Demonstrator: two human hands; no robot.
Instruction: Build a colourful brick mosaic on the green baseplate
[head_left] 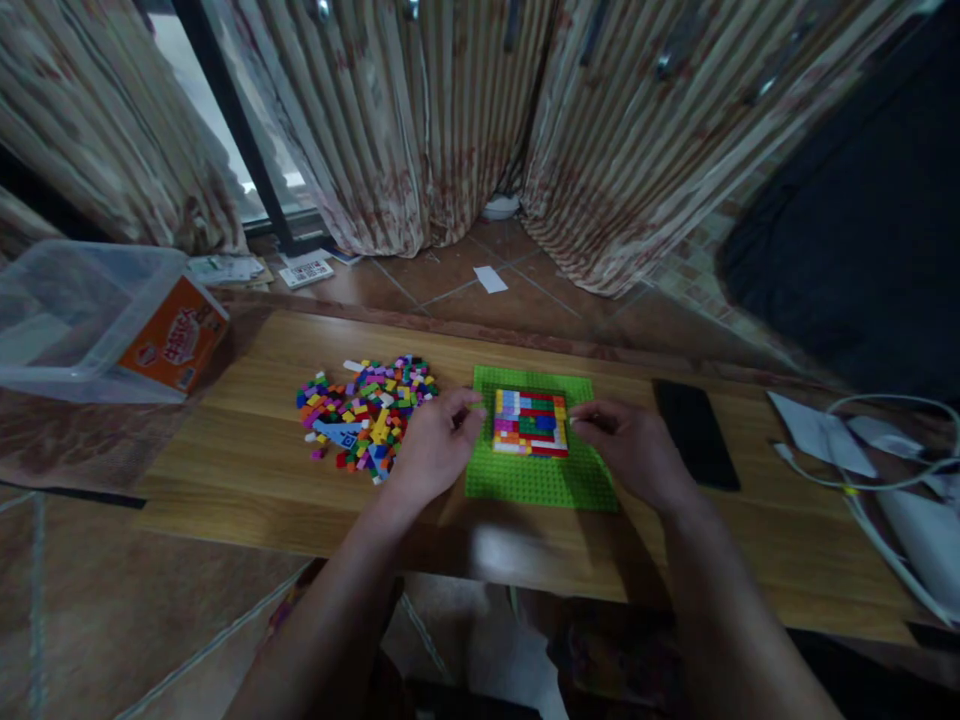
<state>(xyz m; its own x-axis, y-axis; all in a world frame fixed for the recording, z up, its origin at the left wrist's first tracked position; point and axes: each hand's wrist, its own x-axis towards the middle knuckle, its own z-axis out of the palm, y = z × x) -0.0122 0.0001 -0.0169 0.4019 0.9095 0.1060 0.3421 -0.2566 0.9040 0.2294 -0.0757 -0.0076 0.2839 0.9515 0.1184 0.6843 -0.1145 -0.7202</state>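
A green studded baseplate [540, 488] lies on the wooden bench top. Near its middle stands a rectangular build of coloured toy bricks [529, 424], with white, red, yellow, green and blue parts. My left hand [437, 440] is over the plate's left edge, thumb and fingers drawn together; what they pinch, if anything, is hidden. On the other side, my right hand [637, 445] has its fingertips pinched close to the build's right edge. Something small and pale shows at those tips, too small to name. Left of my left hand spreads a pile of loose bricks [371, 410].
A dark phone-like slab [696, 433] lies right of the baseplate. White cables [847, 480] and papers [817, 432] are at the bench's right end. A clear plastic bin [90, 340] with an orange label stands at the left, beyond the bench. Curtains [420, 130] hang behind.
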